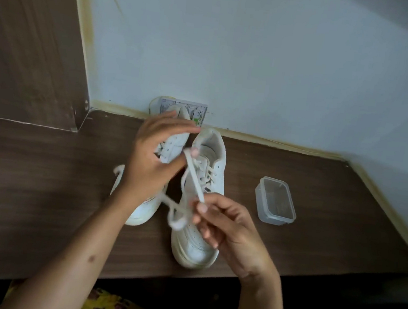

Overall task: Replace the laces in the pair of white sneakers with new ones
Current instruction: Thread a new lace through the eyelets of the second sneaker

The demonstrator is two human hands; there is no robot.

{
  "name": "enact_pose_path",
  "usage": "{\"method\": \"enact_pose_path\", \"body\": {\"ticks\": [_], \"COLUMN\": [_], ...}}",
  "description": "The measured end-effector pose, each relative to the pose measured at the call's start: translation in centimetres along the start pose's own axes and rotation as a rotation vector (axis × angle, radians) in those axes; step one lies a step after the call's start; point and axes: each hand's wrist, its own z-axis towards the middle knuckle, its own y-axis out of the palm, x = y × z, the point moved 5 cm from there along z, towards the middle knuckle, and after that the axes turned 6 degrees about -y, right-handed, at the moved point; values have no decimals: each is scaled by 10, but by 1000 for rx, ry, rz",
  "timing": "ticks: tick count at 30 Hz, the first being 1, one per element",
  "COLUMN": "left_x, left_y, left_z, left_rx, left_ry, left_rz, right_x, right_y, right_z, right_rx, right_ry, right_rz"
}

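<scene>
A dark wood-grain desk (318,204) fills the lower half, its front edge running below where the hands work. Beyond the grip rises a pale blue-grey wall (258,59), meeting the desk along a yellowish stained seam (287,144). Directly behind the grip, 1 wall socket plate (197,109) sits at desk level. Up and to the left of the grip stands a dark wooden panel (28,47). Light is soft and even.
</scene>
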Motion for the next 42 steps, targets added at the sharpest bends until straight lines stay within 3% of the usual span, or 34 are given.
{"method": "enact_pose_path", "body": {"ticks": [3,5,8,10,16,23,27,33,39,42], "left_x": [-25,-30,-17,-5,-2,0,-5,-23,-35,-36], "left_y": [-11,-9,9,26,49,57,40,-1,-20,-25], "left_z": [3,1,-12,-22,-27,-30,-17,0,1,1], "left_rx": [41,-133,-514,-597,-386,-406,-206,136,253,237], "left_ry": [-134,-164,-160,-103,-1,-33,-83,-186,-285,-317], "left_rz": [-18,46,74,62,62,63,10,9,51,32], "right_x": [-14,-22,-26,-26,-26,-26,-20,-21,-21,-25], "right_y": [-29,-49,-68,-64,-43,-43,-50,-66,-72,-71], "right_z": [-14,-22,-25,-21,-5,-3,-3,-8,-6,-4], "right_rx": [135,292,481,495,325,270,256,327,408,480], "right_ry": [-12,-46,-148,-205,-256,-243,-173,-119,-101,-146], "right_rz": [-96,-194,-385,-449,-388,-342,-347,-414,-466,-498]}}
